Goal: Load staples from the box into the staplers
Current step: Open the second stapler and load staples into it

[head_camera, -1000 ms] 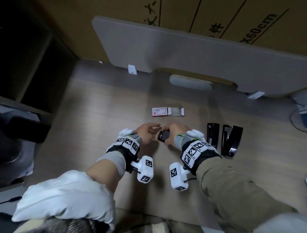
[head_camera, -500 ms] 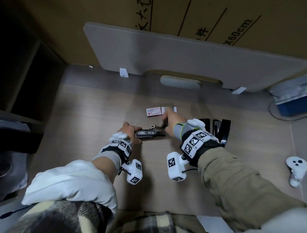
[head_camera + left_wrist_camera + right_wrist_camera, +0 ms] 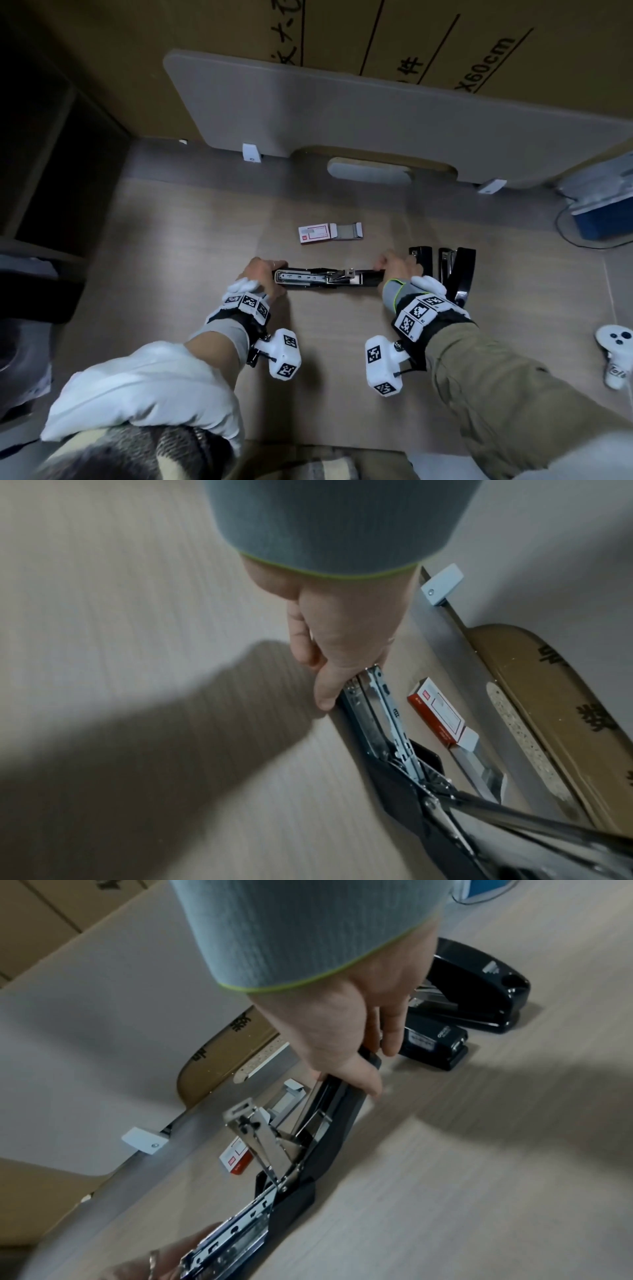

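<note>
A black stapler (image 3: 329, 277) lies unfolded flat on the wooden desk, its metal magazine to the left and its black cover to the right. My left hand (image 3: 274, 275) grips the magazine end (image 3: 377, 723). My right hand (image 3: 382, 270) grips the cover end (image 3: 335, 1112). Just behind lies the red and white staple box (image 3: 315, 234) with its tray slid out to the right; it also shows in the wrist views (image 3: 438, 715) (image 3: 236, 1158). Two more black staplers (image 3: 421, 263) (image 3: 457, 270) stand to the right of my right hand.
A grey divider panel (image 3: 376, 120) and cardboard boxes close off the back of the desk. A white controller (image 3: 615, 346) lies at the right edge, and a blue box with a cable (image 3: 603, 219) sits at the far right. Dark shelving is on the left.
The stapler was closed between my hands, then half open; now it is spread flat. My hands have moved apart, left hand leftward and right hand rightward.
</note>
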### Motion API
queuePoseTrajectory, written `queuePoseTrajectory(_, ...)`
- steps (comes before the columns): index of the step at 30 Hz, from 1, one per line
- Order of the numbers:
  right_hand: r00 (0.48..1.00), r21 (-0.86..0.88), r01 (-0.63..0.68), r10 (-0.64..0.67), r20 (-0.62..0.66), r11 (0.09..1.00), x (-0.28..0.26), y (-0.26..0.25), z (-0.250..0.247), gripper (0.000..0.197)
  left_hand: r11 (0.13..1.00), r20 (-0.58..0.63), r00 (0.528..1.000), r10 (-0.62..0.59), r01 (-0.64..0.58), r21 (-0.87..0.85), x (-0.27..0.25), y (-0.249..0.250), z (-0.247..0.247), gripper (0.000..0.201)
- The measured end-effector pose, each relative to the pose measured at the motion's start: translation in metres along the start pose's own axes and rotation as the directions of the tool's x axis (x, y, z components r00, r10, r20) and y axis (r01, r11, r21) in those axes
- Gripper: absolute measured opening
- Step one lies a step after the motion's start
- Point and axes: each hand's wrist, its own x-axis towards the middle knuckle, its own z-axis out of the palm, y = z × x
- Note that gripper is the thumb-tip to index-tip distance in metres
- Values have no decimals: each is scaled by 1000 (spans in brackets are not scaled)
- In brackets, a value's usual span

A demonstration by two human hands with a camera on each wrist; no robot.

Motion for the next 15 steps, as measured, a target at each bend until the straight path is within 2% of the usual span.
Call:
queuePoseTrajectory(4,998,25,20,-22,65,999,4,-10,-1,29,992,-15,999,35,-36,-118,2,-4,2,69)
queuePoseTrajectory(6,991,38,24,-29,134,999,4,-22,-9,31,991,20,1000,-17,19,-135,5,-2,1,68)
queuePoseTrajectory(8,979,57,56,-66,194,997,4,-35,-22,30,987,50,996,-76,83,-140,4,6,-5,57)
queuePoseTrajectory(11,955,140,164,-193,227,977,16,-49,-42,28,961,-43,989,-141,126,-248,11,21,-21,29)
queuePoseTrajectory(13,948,123,217,-239,210,968,26,-57,-54,30,940,-141,978,-154,101,-327,19,34,-36,29)
queuePoseTrajectory(15,948,119,220,-241,206,968,39,-58,-59,31,912,-139,983,-117,51,-407,28,47,-44,33)
